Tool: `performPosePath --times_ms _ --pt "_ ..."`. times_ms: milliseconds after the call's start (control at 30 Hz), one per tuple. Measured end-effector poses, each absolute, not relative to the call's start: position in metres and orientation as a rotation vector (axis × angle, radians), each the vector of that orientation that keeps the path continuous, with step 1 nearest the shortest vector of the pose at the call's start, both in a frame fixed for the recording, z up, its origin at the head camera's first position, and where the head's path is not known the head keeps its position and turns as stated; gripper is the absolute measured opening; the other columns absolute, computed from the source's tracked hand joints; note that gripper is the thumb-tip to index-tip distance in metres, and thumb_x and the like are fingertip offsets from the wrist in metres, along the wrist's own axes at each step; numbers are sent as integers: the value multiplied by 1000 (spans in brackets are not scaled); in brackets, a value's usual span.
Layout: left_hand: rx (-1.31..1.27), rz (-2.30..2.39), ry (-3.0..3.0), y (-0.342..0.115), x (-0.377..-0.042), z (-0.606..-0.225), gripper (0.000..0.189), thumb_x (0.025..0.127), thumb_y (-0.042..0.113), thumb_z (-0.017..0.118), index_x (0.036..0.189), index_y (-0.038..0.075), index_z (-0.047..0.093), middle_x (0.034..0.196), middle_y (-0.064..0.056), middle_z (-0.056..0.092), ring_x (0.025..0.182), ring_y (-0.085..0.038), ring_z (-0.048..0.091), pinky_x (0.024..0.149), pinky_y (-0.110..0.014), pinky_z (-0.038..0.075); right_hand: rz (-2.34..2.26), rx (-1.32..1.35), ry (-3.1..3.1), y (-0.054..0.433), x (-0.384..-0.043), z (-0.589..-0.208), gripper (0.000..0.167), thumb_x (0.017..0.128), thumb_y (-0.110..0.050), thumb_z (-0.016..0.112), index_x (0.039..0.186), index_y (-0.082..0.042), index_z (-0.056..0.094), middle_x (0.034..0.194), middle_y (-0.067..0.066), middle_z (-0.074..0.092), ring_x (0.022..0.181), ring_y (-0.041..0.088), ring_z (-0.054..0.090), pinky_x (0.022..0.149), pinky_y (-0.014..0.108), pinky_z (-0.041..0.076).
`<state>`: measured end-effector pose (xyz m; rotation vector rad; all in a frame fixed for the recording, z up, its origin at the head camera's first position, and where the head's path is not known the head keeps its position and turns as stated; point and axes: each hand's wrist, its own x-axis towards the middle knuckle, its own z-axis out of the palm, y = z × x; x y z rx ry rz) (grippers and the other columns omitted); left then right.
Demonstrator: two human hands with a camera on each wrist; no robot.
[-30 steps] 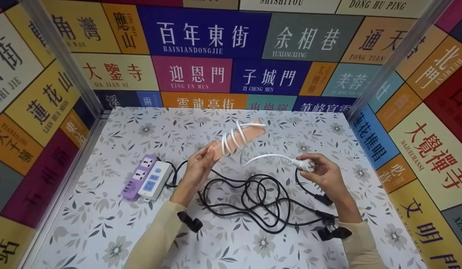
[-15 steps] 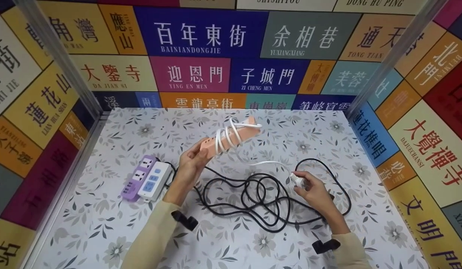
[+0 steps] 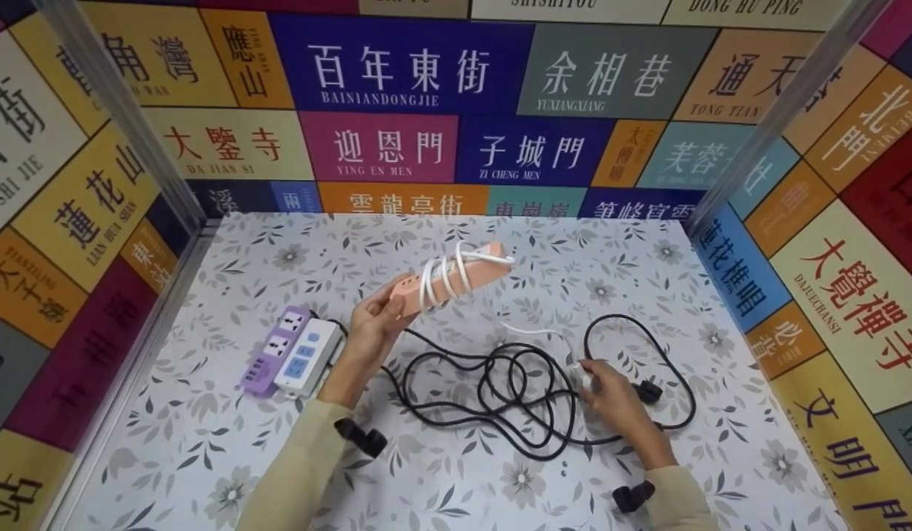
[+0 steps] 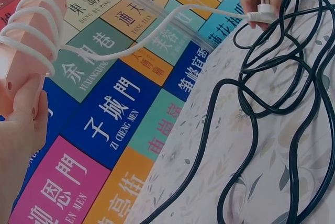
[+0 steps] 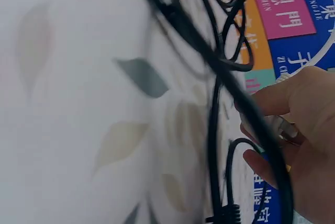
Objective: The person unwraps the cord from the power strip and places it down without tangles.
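Note:
A peach power strip (image 3: 489,274), its white cord (image 3: 446,276) wound round it in several loops, is held tilted above the table. My left hand (image 3: 374,321) grips its near end, thumb on the side in the left wrist view. The cord's free length sags across to a white plug (image 4: 263,14), which my right hand (image 3: 610,398) pinches low over the black cable. Metal prongs show on the plug in the left wrist view. In the right wrist view a black cable crosses in front of the right hand (image 5: 309,130) and partly hides the plug.
A long black cable (image 3: 514,435) lies in loose loops mid-table, with a black plug (image 3: 649,391) right of my right hand. At left, a purple power strip (image 3: 258,377) and a white one (image 3: 312,350) lie side by side. Sign-patterned panels (image 3: 385,147) border the table.
My right hand has moved down and slightly left with the white plug, so the cord hangs lower. My left hand has shifted slightly left with the power strip. The black cable's right loop has shifted.

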<state>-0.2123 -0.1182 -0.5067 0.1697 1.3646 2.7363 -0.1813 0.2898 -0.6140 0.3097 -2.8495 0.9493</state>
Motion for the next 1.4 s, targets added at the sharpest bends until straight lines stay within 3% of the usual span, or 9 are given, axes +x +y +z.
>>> performPosePath --times_ms 167,467,800,967,1133,1267,1333,1400 --pt "164 2724 1358 -117 -212 -509 64 100 13 60 151 -10 31 155 -32 34 130 -20 56 110 -33 48 949 288 -2936 293 -177 -622 52 78 6 75 128 2 62 121 24 66 113 42 62 103 56 48" --pt "186 2734 1328 -119 -212 -510 65 101 12 59 152 -11 27 157 -34 30 136 -25 49 111 -33 47 918 299 -3016 289 -179 -611 58 79 3 71 135 1 57 122 21 65 110 38 62 101 54 49" --pt "180 2720 1330 -120 -210 -510 62 102 11 55 153 -10 26 158 -32 29 138 -25 48 111 -33 46 971 454 -2902 272 -186 -584 72 75 7 62 145 -3 49 135 20 58 127 42 52 105 63 41" --pt "186 2735 1313 -119 -212 -512 66 101 12 58 153 -11 25 157 -33 29 138 -27 48 112 -34 46 1192 583 -2763 259 -188 -568 67 82 4 67 145 -6 50 142 19 54 134 40 48 108 62 39" --pt "189 2732 1305 -119 -213 -512 68 100 14 61 153 -11 25 157 -33 29 138 -27 48 112 -34 46 1277 668 -2727 245 -189 -560 50 93 -18 71 141 -12 57 137 10 61 133 36 51 108 60 42" --pt "176 2737 1277 -118 -212 -510 66 101 12 58 153 -10 25 158 -32 28 138 -25 48 112 -33 46 1475 721 -2720 241 -192 -558 31 100 -20 63 129 -10 67 119 10 71 115 20 64 99 45 51" --pt "174 2741 1267 -118 -212 -510 68 100 14 59 153 -11 25 159 -32 27 136 -23 50 112 -34 46 1626 714 -2692 240 -196 -558 23 101 -16 59 117 -7 72 100 15 73 90 11 66 82 32 54" --pt "172 2745 1261 -118 -213 -510 69 100 15 60 153 -11 24 159 -32 27 133 -20 52 112 -34 46 1768 690 -2653 240 -199 -558 21 102 -12 56 106 -3 74 81 17 68 68 7 57 64 24 47"
